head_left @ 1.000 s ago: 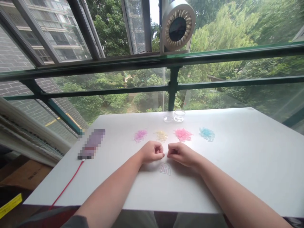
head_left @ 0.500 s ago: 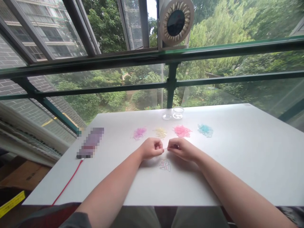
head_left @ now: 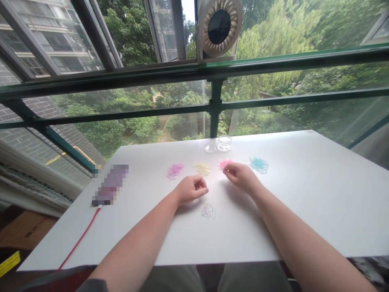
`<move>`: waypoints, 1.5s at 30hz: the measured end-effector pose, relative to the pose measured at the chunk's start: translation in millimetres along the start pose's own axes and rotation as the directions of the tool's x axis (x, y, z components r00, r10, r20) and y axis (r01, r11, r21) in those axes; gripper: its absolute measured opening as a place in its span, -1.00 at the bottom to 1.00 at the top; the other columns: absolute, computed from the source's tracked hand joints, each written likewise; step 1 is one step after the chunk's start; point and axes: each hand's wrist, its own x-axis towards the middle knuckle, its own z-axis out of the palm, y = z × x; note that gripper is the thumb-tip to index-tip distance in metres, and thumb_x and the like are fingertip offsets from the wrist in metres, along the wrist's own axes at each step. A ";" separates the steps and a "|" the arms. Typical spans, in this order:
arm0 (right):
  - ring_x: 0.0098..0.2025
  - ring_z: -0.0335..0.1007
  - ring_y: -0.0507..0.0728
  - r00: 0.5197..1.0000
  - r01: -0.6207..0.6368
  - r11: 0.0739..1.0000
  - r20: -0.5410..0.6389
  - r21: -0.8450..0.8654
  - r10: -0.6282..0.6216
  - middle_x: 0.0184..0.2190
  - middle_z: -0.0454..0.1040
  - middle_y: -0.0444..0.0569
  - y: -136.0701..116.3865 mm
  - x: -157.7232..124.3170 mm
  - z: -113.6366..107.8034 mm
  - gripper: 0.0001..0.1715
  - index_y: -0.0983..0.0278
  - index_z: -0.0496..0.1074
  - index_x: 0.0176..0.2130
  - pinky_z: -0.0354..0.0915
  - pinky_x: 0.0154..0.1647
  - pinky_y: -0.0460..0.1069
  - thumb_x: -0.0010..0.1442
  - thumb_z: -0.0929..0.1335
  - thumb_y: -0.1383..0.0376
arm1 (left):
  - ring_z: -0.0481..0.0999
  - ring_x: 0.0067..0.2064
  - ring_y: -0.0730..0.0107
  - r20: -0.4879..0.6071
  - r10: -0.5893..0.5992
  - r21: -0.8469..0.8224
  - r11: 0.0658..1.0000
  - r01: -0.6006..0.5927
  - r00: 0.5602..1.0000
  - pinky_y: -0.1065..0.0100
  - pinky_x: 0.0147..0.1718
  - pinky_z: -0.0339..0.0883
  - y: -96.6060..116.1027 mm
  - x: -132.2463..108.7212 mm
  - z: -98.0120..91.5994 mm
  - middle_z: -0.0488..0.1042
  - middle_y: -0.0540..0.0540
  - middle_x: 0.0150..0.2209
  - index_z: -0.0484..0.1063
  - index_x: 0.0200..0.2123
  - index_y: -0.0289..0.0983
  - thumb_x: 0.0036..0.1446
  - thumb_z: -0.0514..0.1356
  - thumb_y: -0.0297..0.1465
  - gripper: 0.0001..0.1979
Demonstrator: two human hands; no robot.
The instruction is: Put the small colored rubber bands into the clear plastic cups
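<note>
My left hand (head_left: 192,190) hovers over the middle of the white table (head_left: 243,239), fingers curled and thumb pressed to the index finger; anything in the pinch is too small to see. My right hand (head_left: 241,177) reaches to the near edge of a pink pile (head_left: 224,163) of thin strands like small rubber bands, its fingertips closed together. Whether it grips one cannot be made out. Nearer me lies a small tangle of mixed-colour loops (head_left: 208,211). A pale yellow pile (head_left: 201,169) sits just beyond my left hand.
A purple pile (head_left: 175,171) lies left, a blue-green pile (head_left: 259,164) right. Clear round containers (head_left: 224,147) stand near the far edge. A blurred-out device (head_left: 112,184) with a red cable (head_left: 81,234) lies at left. A round fan (head_left: 219,27) is by the window.
My right hand has moved away from my left, forward and right to the pink pile. A thin strand seen between both hands earlier no longer shows. My left hand stays nearly in place.
</note>
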 end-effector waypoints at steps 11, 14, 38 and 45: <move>-0.49 0.23 0.04 0.943 -0.301 0.938 -0.197 -0.171 0.267 -0.55 0.37 -0.12 34.1 10.3 -3.5 -0.84 0.25 0.45 -0.41 0.07 -0.46 -0.08 -0.02 0.28 0.30 | 0.24 -0.49 0.54 0.012 0.002 0.015 1.000 -0.002 1.000 0.49 -0.50 0.13 2.8 -1.2 -1.4 0.29 0.05 -0.55 0.37 -0.47 -0.30 0.01 0.17 -0.29 -0.83; -0.49 0.22 0.04 0.943 -0.303 0.938 -0.199 -0.171 0.269 -0.55 0.37 -0.12 36.6 10.6 -3.9 -0.84 0.25 0.45 -0.43 0.07 -0.47 -0.07 -0.03 0.28 0.31 | 0.24 -0.49 0.54 0.011 0.000 0.005 1.000 0.000 1.000 0.48 -0.50 0.13 2.5 -1.1 -1.4 0.30 0.04 -0.54 0.37 -0.46 -0.30 0.01 0.17 -0.29 -0.82; -0.38 0.44 0.08 0.934 -0.240 0.920 -0.186 0.309 0.306 -0.38 0.58 -0.02 44.1 13.7 -7.9 -0.70 0.30 0.46 -0.33 0.31 -0.28 -0.01 -0.04 0.20 0.39 | 0.22 -0.49 0.54 0.003 -0.031 -0.053 0.998 0.031 1.000 0.48 -0.49 0.11 0.6 0.3 -1.5 0.29 0.04 -0.54 0.37 -0.45 -0.30 -0.01 0.18 -0.28 -0.82; -0.35 0.45 0.12 0.931 -0.227 0.849 -0.148 0.477 0.333 -0.40 0.57 0.06 42.4 14.8 -6.4 -0.70 0.34 0.40 -0.29 0.30 -0.29 0.02 0.03 0.17 0.33 | 0.23 -0.48 0.51 0.002 -0.031 -0.056 0.998 0.031 1.000 0.46 -0.48 0.12 1.0 0.4 -1.5 0.30 0.02 -0.53 0.37 -0.45 -0.31 -0.02 0.17 -0.26 -0.80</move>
